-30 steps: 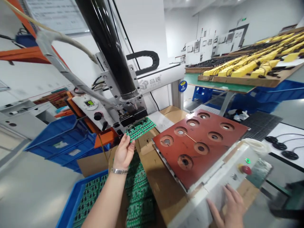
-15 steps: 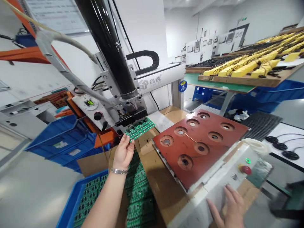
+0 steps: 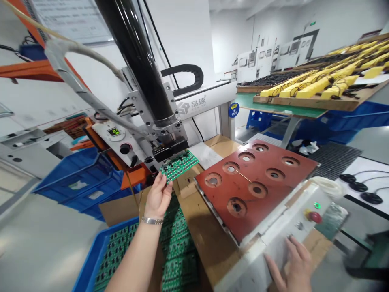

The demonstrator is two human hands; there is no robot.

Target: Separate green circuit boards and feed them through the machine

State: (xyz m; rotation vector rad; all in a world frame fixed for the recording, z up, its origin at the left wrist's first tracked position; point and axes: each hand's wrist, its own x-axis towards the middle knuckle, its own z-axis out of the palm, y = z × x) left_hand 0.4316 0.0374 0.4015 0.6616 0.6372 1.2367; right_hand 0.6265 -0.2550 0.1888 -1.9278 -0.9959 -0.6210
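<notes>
- Green circuit board, one: raised to the left of the red plate and apart from it, its far edge beneath the black block; contact with that block cannot be told.
- Left hand, yours: left of the red plate; grip pinching the board's near corner between thumb and fingers.
- Metal bracelet: on your left wrist.
- Right hand, yours: at the near side of the red plate; grip spread, thumb apart from the fingers, fingertips on the control panel.
- Control panel, pale: along the near edge of the red plate, before you; fitted with a green-lit button and a red knob, both towards its right end.
- Red plate, one: eight round recesses, each with a hole; a thin stick lies across it between two recesses.
- Black block: left of the red plate, below the black cylinder.
- Blue tray: left of the red plate and nearer you, loaded with green boards.
- Stacked boards, green: between that tray and the red plate, lower down.
- Blue bins: well left of the red plate.
- Yellow blocks, cabled: beyond the red plate to the right, on a wooden tray atop a green desk.
- Black discs, three, with cables: right of the red plate.
</notes>
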